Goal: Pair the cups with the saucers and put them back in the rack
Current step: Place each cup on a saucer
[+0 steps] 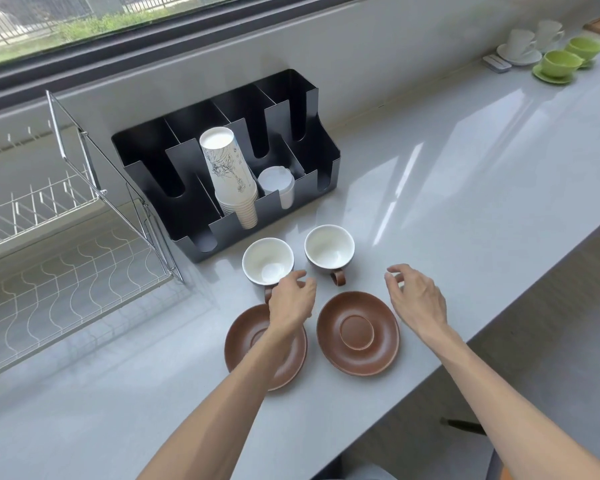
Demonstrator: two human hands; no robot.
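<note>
While both forearms reach over the grey tabletop point(447, 174), the hands hold nothing. The left hand point(291, 301) hovers with fingers loosely curled and parted just beside the left cup point(267, 259), above that cup's handle; whether the fingertips touch the rim cannot be told. The right hand point(418, 299) is half open, fingers bent and spread, apart from the right cup point(329, 249). The left arm hides the middle of the left saucer point(243, 344) and most of the left cup's handle. Both cups are brown outside and white inside, standing upright just behind two brown saucers; the right saucer point(358, 333) lies bare, its raised centre ring plain. The wire rack point(66, 237) stands at the left, cut off by the frame edge, beside a black organizer point(229, 161) holding paper cups point(231, 178).
</note>
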